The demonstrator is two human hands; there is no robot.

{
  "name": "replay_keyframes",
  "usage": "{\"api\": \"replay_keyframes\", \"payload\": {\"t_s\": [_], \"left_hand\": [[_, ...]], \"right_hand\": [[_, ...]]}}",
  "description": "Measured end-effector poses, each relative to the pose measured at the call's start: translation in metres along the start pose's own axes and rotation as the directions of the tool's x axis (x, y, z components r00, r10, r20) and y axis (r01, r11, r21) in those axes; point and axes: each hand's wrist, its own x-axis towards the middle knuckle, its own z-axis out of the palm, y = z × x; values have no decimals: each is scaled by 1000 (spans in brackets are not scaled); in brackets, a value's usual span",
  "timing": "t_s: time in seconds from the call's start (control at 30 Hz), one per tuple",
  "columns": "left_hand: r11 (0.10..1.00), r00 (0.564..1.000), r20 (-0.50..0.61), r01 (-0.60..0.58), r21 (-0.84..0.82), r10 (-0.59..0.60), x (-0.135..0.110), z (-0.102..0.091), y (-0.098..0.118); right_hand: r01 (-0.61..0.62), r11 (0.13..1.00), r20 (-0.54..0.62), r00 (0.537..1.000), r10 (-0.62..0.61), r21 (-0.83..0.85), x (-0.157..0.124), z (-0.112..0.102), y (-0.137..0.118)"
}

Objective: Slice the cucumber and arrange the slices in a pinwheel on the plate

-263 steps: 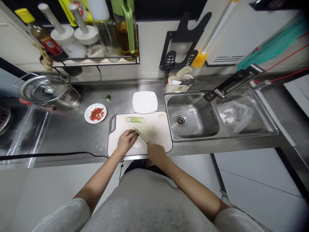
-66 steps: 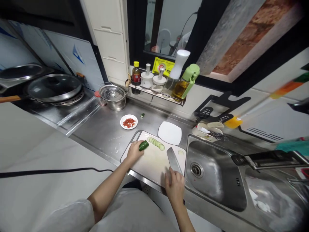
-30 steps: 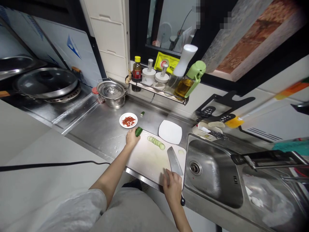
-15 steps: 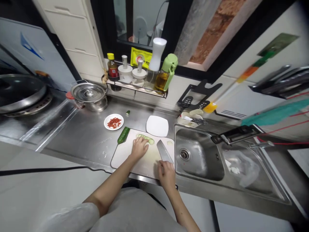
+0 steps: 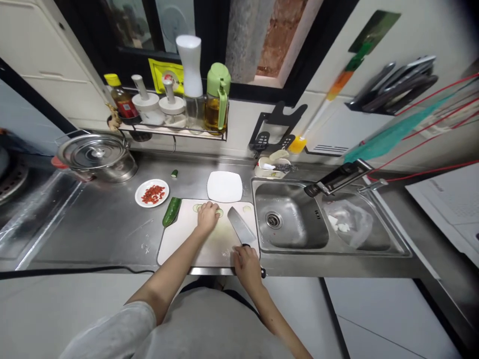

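The right hand [image 5: 247, 262] has its grip clamped on the knife [image 5: 239, 228] handle, with the blade over the cutting board [image 5: 183, 244]. The left hand [image 5: 207, 215] covers the cucumber slices [image 5: 197, 207]; I cannot tell whether its grip is closed. The cucumber stub [image 5: 171, 211] lies on the table [image 5: 105, 224] at the board's left edge.

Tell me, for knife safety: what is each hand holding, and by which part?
Right hand holds the knife by its handle; left hand only rests on the cucumber slices.

Two hands [image 5: 207, 217] [image 5: 247, 264], one knife [image 5: 239, 227], one cutting board [image 5: 179, 240], two plates [image 5: 224, 187] [image 5: 163, 188], one pot [image 5: 95, 157].
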Motion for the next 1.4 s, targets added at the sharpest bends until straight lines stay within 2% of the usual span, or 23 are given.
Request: {"api": "replay_keyframes", "payload": {"t_s": [0.13, 0.23, 0.33, 0.43, 0.57, 0.67, 0.83, 1.03, 1.27, 1.4], "left_hand": [[986, 999, 17, 46, -163, -44, 0, -5, 0], [924, 992, 59, 124, -361, -110, -8, -8, -5], [829, 982, 133, 182, -529, -131, -28, -10, -16], [775, 975, 188, 209, -597, -118, -56, -12, -30], [788, 963, 217, 256, -560, -159, -88, -16, -45], [816, 956, 198, 290, -500, -218, -100, -17, -51], [878, 944, 134, 329, -347, -301, -104, -24, -56], [905, 928, 141, 369, -212, -346, -107, -33, -62], [906, 906, 138, 414, -90, -401, -105, -39, -66], [896, 888, 148, 444, -29, -435, -104, -39, -67]], "right_hand": [[-16, 1000, 29, 999, 16, 10, 9, 0, -4], [-32, 999, 39, 999, 32, 8, 25, -2, -7], [-66, 997, 54, 997, 63, 50, 44, -2, -12], [-60, 993, 108, 993, 49, 103, 63, 6, -21], [30, 994, 250, 967, -55, 103, 77, 26, -38], [80, 996, 335, 938, -91, 45, 84, 41, -50], [175, 982, 419, 898, -131, -68, 98, 51, -65], [390, 906, 531, 810, -250, -168, 116, 52, -80], [604, 787, 586, 686, -431, -128, 137, 53, -97], [655, 746, 574, 658, -487, -119, 143, 59, -107]]}}
